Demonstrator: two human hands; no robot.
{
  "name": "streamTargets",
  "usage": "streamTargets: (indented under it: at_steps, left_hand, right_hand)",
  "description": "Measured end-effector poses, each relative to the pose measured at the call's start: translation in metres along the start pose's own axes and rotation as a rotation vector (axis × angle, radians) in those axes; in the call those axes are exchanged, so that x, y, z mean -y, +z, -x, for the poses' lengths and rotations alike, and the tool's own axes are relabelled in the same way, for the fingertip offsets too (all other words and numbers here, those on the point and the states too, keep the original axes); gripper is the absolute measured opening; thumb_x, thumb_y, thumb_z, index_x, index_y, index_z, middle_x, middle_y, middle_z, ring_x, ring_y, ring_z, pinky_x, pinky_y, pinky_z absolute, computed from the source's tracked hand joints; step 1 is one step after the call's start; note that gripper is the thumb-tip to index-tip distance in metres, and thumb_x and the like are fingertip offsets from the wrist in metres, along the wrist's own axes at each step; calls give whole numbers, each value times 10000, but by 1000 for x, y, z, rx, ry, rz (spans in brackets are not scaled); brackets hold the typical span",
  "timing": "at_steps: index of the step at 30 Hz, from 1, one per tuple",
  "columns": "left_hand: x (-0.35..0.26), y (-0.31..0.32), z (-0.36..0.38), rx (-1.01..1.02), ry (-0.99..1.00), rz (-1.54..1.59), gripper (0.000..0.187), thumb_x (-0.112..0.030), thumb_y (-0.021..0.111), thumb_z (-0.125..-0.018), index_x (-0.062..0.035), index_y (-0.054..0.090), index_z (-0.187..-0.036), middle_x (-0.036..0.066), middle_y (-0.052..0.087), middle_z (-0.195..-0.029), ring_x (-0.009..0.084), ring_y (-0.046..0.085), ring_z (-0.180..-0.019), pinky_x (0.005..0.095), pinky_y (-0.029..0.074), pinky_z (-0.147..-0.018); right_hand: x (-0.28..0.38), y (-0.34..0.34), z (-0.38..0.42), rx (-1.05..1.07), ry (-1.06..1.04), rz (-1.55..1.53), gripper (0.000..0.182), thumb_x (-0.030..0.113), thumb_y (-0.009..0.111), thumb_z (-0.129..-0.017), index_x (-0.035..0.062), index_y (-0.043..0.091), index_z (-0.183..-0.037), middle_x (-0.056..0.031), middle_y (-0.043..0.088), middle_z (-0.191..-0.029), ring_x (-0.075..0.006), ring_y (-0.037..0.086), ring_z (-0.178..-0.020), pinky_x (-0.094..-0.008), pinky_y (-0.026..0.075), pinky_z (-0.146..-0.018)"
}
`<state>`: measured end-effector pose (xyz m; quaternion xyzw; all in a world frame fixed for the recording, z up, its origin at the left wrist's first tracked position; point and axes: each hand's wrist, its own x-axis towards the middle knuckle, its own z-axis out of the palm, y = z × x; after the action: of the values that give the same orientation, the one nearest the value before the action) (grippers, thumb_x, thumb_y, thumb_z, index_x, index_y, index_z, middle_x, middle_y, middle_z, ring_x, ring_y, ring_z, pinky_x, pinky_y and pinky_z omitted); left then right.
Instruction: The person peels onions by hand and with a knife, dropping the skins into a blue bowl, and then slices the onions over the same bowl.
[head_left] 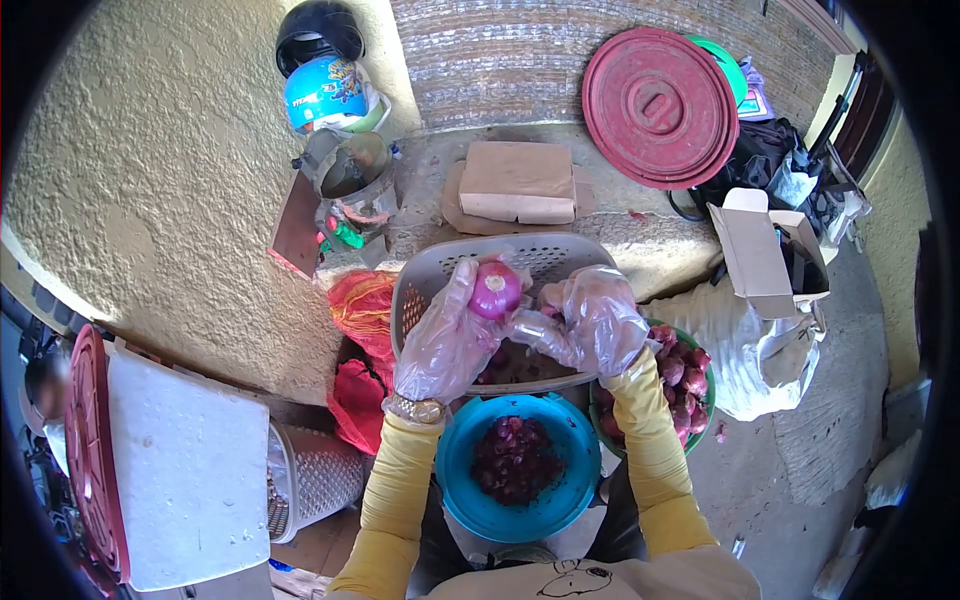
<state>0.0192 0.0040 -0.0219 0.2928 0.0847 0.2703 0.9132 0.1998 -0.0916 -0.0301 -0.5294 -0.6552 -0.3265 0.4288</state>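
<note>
The left hand, in a clear plastic glove, is clamped on a red onion, its cut-looking pale end facing up. The right hand, gloved the same way, is curled just beside it; something purplish shows at its fingers, but whether they are closed on it cannot be told. The hands are slightly apart, both over a grey perforated basket with a few more onions low inside, largely hidden by the left hand. Nearer the person, a blue basin holds a heap of small dark red pieces. To its right, partly under the right sleeve, a green basin is filled with red onions. A red mesh bag lies against the basket's left side. Beyond the basket, a flat brown paper package rests on the concrete ledge, and a round dark red lid leans at the right.
</note>
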Motion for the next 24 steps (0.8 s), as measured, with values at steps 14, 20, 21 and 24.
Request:
streamTargets:
  at_steps: [14,20,21,24]
  left_hand:
    - [-16,-6,4,-3,150,-122,549,-331,507,-1084,-19,391,-1520,197,591,-1359,348,621,-1219,471,546,-1027]
    - [-13,5,8,38,187,-83,500,-220,579,-1040,1,446,-1469,195,583,-1367,349,610,-1256,440,563,-1005]
    - [-13,5,8,38,185,-84,500,-220,579,-1040,1,446,-1469,195,583,-1367,349,610,-1256,440,563,-1005]
    - [-9,5,10,64,198,-86,505,-226,525,-1047,2,404,-1481,234,570,-1348,404,588,-1264,482,566,-993]
  right_hand:
    - [28,-32,-36,541,60,-427,481,549,846,-742,89,708,-765,-88,660,-652,-330,675,-670,-435,521,-637]
    - [35,-29,-37,323,239,-74,524,605,822,-764,107,680,-683,-92,602,-558,-329,626,-566,-424,505,-609]
    - [34,-23,-33,230,270,-97,584,666,794,-757,107,656,-654,-97,584,-539,-330,613,-544,-425,497,-596]
    - [30,-25,-32,277,286,19,640,729,765,-741,108,638,-648,-95,576,-532,-323,613,-542,-429,495,-594]
